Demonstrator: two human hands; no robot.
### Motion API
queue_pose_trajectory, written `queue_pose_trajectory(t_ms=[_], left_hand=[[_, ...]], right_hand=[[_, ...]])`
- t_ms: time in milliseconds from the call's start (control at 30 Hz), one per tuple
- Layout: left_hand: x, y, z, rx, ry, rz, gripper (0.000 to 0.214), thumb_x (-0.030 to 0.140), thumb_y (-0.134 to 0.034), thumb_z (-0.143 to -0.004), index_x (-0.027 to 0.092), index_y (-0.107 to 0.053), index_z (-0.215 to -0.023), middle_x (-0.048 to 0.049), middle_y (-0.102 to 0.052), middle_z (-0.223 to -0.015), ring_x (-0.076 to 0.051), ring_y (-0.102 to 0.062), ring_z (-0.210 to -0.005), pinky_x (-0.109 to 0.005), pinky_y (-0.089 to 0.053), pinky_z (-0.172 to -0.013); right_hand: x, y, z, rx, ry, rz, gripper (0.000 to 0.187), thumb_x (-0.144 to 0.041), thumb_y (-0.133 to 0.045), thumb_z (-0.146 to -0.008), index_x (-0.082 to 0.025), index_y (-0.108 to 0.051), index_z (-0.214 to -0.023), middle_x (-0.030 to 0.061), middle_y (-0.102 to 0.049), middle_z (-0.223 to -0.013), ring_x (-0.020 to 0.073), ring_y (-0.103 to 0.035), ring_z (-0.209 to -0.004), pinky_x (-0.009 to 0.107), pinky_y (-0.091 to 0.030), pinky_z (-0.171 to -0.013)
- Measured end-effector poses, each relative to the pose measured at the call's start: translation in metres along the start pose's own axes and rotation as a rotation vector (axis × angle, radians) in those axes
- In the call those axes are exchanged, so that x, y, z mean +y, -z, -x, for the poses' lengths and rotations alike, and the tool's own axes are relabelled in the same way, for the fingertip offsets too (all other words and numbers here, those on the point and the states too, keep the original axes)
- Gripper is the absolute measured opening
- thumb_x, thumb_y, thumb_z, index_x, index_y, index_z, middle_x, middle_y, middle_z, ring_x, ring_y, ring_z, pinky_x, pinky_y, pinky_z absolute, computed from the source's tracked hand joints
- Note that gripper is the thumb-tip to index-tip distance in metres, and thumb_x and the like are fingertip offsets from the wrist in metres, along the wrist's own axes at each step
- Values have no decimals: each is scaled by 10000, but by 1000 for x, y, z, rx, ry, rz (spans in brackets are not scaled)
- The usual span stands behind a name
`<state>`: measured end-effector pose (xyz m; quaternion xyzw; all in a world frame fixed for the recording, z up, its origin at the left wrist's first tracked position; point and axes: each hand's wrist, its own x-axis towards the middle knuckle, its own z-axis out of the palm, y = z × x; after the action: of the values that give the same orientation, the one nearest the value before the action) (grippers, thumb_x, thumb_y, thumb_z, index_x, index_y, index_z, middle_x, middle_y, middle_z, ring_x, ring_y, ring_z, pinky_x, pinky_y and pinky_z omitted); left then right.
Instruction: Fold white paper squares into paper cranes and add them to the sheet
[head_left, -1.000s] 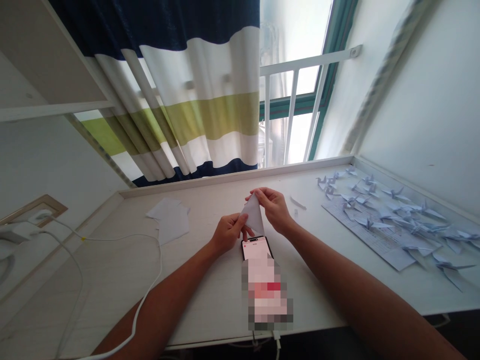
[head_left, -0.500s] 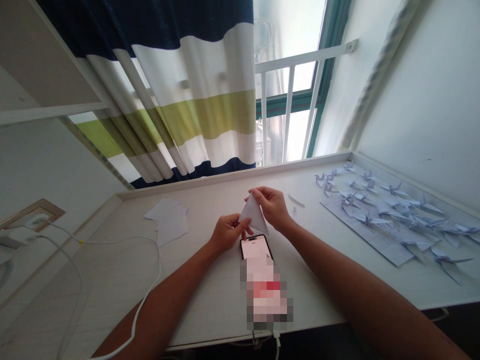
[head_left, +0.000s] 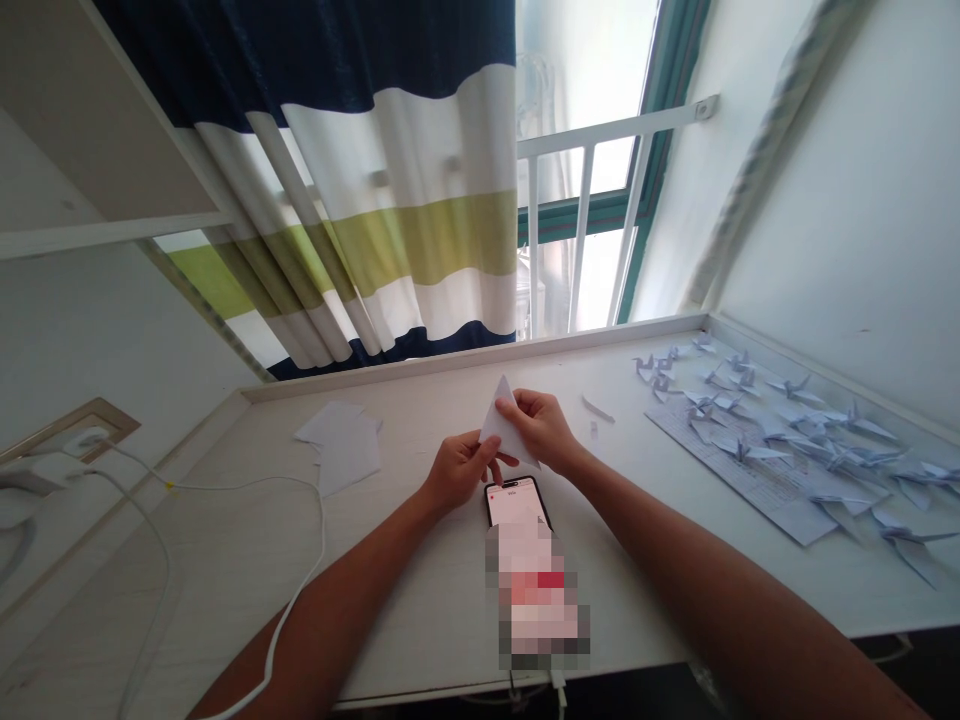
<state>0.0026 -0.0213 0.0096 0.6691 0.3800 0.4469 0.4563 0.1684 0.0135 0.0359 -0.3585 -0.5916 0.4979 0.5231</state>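
Note:
A folded triangle of white paper is held up between both hands over the desk, its point facing away from me. My left hand pinches its lower left corner, thumb on the front. With thumb and fingers closed on its right side, my right hand grips the same paper; the thumb lies on its face. Just below the hands lies a phone with a lit screen, its lower part blurred out. A cable runs from its near end.
Folded paper cranes crowd the desk's right side, some on a printed sheet. Loose white paper lies at left, paper scraps right of my hands. A white charging cord crosses my left forearm. A raised rim borders the far edge.
My right hand has slid down from the paper's top point to its right side, leaving the tip bare. My left hand keeps its pinch. The whole view has shifted slightly.

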Motion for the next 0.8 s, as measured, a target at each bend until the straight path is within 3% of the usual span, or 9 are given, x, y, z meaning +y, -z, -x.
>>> queue_pose_trajectory(t_ms=[133,367,800], left_hand=[[1,-1,2,-3,9,-27,412,520,-648,-895,112,-705,-869,-125,-788,-830,-176,-711,-605,-257,-509,-516],[1,-2,0,15,7,-9,500,551,-545,-951,92,-710,-836,-139,-778,-785,-172,-705,-573,-258,-502,-506],[-1,-4,-4,-11,61,196,582,637,-543,-910,78,-674,-819,-168,-762,-744,-215,-711,-595,-310,-557,-498]], right_hand=[[1,-1,0,20,4,5,431,-582,-725,-793,-174,-628,-695,8,-626,-630,142,-546,-553,253,-404,-474],[0,-2,1,38,19,22,436,-586,-714,-801,-175,-625,-687,7,-607,-618,135,-521,-544,252,-380,-466],[1,-7,1,87,8,14,456,-601,-712,-790,-193,-571,-642,-11,-546,-574,126,-473,-506,254,-359,-440]])
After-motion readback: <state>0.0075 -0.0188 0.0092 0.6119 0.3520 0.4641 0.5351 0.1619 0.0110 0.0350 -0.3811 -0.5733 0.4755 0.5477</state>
